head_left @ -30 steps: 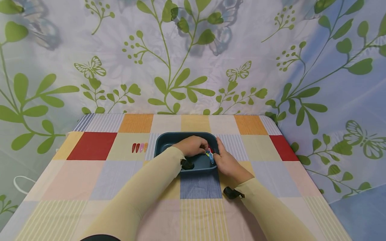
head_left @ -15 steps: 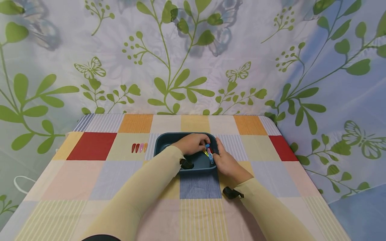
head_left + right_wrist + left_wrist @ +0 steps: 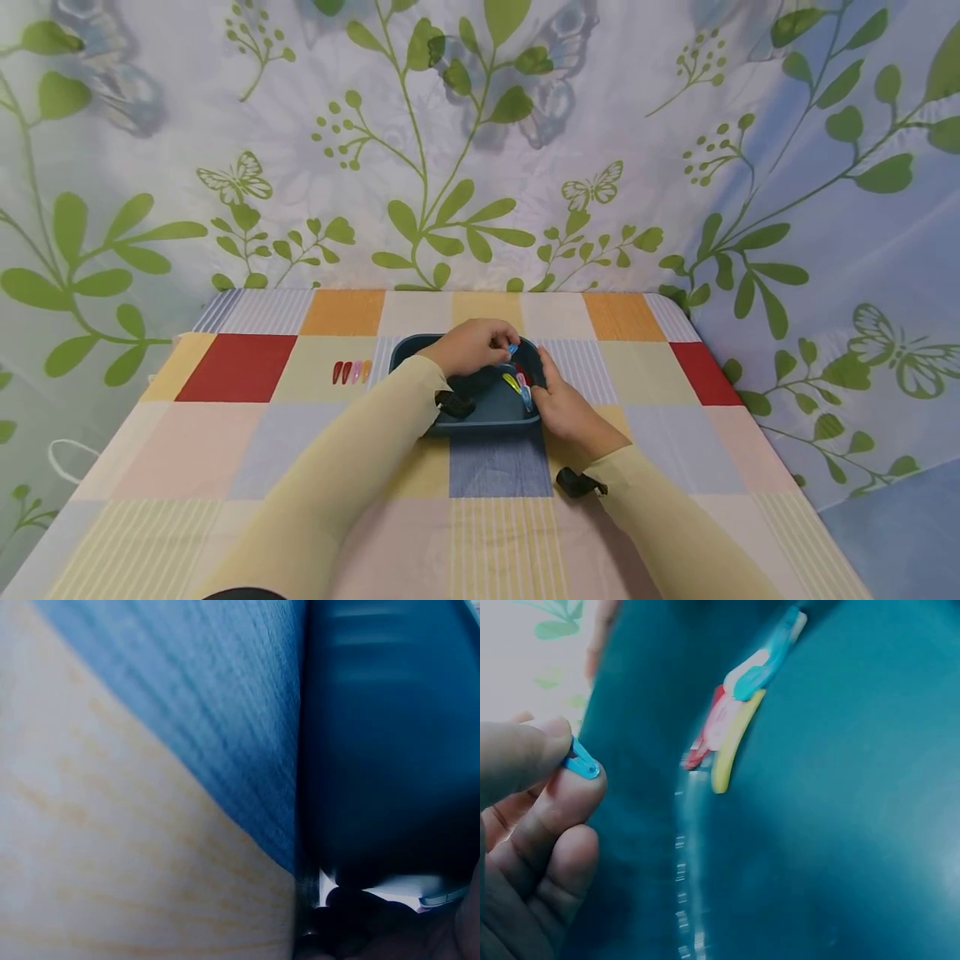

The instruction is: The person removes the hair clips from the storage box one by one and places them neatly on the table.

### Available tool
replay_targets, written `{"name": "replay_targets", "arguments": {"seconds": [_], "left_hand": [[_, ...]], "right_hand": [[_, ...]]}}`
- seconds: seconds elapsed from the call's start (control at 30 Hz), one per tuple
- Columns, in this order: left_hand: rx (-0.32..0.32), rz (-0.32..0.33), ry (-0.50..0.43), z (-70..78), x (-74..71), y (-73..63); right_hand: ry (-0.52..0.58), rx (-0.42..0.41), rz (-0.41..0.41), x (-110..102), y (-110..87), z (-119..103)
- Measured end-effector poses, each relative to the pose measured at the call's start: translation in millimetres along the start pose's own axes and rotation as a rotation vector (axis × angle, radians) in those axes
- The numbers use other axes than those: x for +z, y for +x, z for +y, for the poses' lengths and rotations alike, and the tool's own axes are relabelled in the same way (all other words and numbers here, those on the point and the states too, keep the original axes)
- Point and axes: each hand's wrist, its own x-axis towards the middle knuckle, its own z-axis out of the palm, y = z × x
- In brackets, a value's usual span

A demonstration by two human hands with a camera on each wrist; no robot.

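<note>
My left hand (image 3: 472,344) pinches a small blue snap hair clip (image 3: 583,760) between thumb and fingertip, above a dark blue-green tray (image 3: 487,427). Against the tray's right side lies a little cluster of hair clips: a yellow clip (image 3: 737,742), a pink clip (image 3: 720,724), a red clip (image 3: 695,755) and another blue clip (image 3: 774,656). At that same side my right hand (image 3: 568,410) holds the tray, thumb over the rim and fingers along the outer wall. In the right wrist view, its fingers are dark beneath the tray's wall.
Left of the tray, a row of hair clips lies on the patchwork cloth (image 3: 315,450): two red clips (image 3: 337,372), a pink clip (image 3: 356,371) and an orange clip (image 3: 366,371). A leaf-patterned curtain (image 3: 480,150) hangs behind the table.
My left hand has lifted a blue hair clip out of the cluster, up and slightly left. The right hand stays at the tray's side. The head view has tilted slightly.
</note>
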Motion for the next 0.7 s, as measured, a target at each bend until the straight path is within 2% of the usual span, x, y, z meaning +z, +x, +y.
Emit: {"name": "replay_targets", "arguments": {"seconds": [0.27, 0.47, 0.7], "left_hand": [[0.022, 0.061, 0.012, 7.6, -26.8, -16.8], [0.022, 0.088, 0.031, 9.0, -52.5, -38.1], [-0.032, 0.158, 0.009, -13.2, -83.0, -68.3]], "right_hand": [[0.006, 0.005, 0.007, 0.2, -0.6, -0.3], [0.015, 0.013, 0.014, 1.6, -1.3, 0.9], [0.003, 0.009, 0.007, 1.7, 0.8, 1.5]]}}
